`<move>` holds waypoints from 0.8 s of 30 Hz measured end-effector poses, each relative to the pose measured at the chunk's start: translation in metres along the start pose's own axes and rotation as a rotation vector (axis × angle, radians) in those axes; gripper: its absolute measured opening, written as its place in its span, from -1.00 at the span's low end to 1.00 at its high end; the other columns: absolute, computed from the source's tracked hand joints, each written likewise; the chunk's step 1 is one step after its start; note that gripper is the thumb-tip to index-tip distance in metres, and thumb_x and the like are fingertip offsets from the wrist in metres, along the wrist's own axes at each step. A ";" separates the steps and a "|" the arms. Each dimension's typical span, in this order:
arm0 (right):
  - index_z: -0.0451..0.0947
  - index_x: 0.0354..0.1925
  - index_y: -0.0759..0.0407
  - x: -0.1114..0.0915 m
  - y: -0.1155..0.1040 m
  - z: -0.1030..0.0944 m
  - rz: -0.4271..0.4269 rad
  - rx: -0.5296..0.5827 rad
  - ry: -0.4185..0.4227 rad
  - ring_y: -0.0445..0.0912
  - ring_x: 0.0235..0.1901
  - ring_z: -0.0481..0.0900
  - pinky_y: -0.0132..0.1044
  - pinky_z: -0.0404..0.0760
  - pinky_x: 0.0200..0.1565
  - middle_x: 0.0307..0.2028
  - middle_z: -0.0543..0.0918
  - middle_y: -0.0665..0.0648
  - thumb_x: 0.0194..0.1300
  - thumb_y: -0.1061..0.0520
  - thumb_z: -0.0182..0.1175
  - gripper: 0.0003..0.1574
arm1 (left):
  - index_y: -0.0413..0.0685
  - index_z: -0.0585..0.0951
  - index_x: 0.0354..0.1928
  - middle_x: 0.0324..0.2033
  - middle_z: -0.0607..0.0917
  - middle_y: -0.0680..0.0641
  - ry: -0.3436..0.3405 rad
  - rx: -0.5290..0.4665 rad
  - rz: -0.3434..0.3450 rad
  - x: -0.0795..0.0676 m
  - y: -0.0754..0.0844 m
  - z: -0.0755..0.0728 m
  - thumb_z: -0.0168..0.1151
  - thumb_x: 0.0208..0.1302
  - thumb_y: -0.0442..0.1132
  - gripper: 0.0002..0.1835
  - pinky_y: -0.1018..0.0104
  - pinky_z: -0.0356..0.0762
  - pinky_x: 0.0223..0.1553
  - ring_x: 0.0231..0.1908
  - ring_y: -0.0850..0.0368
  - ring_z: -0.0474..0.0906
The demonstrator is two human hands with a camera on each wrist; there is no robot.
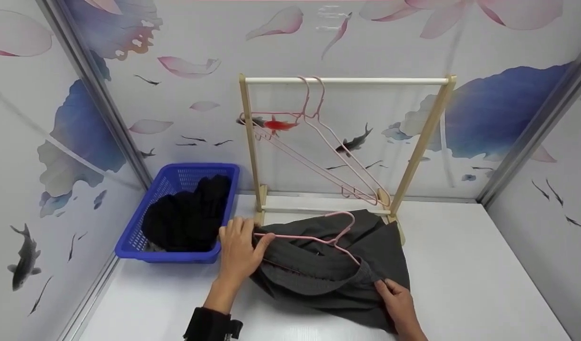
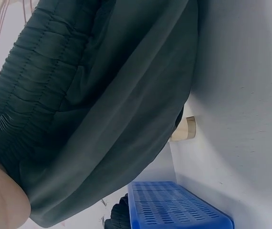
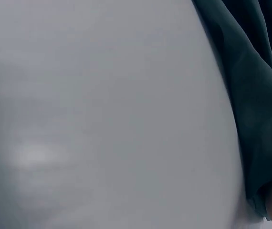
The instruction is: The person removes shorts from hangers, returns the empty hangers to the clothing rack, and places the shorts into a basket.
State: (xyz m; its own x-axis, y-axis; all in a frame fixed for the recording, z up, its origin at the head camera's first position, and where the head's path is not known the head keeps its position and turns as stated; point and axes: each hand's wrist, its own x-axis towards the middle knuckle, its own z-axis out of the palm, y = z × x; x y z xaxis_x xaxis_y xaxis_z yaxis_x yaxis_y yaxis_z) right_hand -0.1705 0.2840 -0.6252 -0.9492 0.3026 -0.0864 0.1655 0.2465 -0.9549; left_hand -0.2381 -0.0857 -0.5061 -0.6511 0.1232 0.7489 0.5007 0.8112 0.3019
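A pair of dark grey shorts [image 1: 318,284] with a gathered elastic waistband [image 2: 40,67] is held up over the white table, waist opening towards me. A pink hanger [image 1: 295,237] lies inside the opening, its hook pointing up to the right. With my left hand [image 1: 240,248] I grip the left end of the waistband, thumb over the hanger's arm. My right hand [image 1: 398,303] pinches the cloth at the right side of the waist. The hanger's right end is hidden inside the cloth. In the right wrist view only a fold of the shorts [image 3: 257,105] shows.
Behind the shorts stands a wooden rack [image 1: 423,147] with a white rail [image 1: 380,81], where pink hangers [image 1: 314,113] hang. A blue basket [image 1: 176,256] with black clothes [image 1: 186,218] is at the left. Printed panels [image 1: 200,28] enclose the table [image 1: 475,274].
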 end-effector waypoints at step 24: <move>0.30 -0.56 0.11 0.000 -0.003 0.000 0.042 0.010 0.015 -0.17 -0.55 0.25 -0.35 0.25 -0.40 -0.62 0.24 -0.06 0.49 0.06 0.26 -0.49 | -0.16 0.64 -0.12 -0.18 0.56 -0.18 -0.047 -0.140 -0.223 -0.001 -0.013 -0.006 0.33 0.35 0.01 -0.65 -0.16 0.34 -0.03 -0.14 -0.14 0.44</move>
State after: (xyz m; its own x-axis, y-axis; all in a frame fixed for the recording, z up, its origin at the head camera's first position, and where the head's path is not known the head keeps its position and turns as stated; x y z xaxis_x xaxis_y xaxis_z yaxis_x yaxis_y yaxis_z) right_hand -0.1707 0.2834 -0.6226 -0.9372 0.3267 -0.1220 0.2021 0.2239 -0.9534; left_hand -0.2407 -0.1003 -0.5069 -0.7786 -0.0205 0.6272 0.4136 0.7349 0.5374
